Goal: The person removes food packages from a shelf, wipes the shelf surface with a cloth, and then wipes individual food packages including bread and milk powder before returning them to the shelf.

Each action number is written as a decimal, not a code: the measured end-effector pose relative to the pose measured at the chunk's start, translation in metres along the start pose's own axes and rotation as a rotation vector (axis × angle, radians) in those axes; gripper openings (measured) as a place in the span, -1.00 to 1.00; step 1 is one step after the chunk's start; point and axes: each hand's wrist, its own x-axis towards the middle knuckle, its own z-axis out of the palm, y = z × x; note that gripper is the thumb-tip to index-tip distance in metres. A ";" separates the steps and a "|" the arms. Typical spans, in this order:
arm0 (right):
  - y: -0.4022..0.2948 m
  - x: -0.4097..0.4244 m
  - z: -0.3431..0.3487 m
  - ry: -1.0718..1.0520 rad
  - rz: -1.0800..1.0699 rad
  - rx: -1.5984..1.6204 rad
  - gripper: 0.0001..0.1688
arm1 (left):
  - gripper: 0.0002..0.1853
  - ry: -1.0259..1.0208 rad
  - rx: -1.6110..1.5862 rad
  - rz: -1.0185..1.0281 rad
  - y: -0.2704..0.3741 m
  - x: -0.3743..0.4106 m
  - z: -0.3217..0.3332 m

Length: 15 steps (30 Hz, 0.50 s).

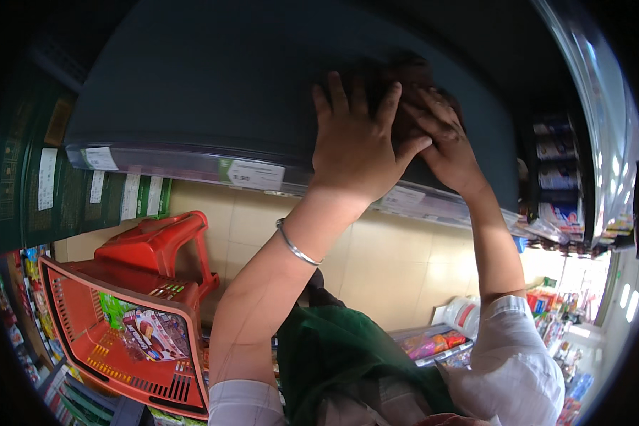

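A dark grey shelf board spans the view in front of me, with a clear price-tag strip along its front edge. My left hand lies over the board, fingers spread wide, and nothing shows in its grasp. A metal bangle circles that wrist. Just to its right, my right hand rests over a dark reddish-brown thing, perhaps a cloth, dim and blurred in the shadow. Whether the fingers grip it or only press on it cannot be made out. The left thumb reaches close to the right hand.
At lower left, a red plastic shopping basket holds a snack box and a green packet. Behind it stands a red plastic stool. Dark green boxes line the left; packaged goods fill a shelf at right. Tiled floor shows below.
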 end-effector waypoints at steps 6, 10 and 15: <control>-0.010 -0.049 -0.024 -0.085 0.010 0.009 -0.59 | -0.64 0.075 0.074 0.084 0.000 0.012 0.011; 0.014 -0.066 -0.023 0.052 0.055 -0.046 -0.61 | -0.70 0.181 -0.045 0.200 -0.007 0.020 0.014; 0.009 -0.059 -0.014 0.208 0.007 -0.068 -0.60 | -0.75 0.037 -0.219 0.007 -0.003 0.013 -0.005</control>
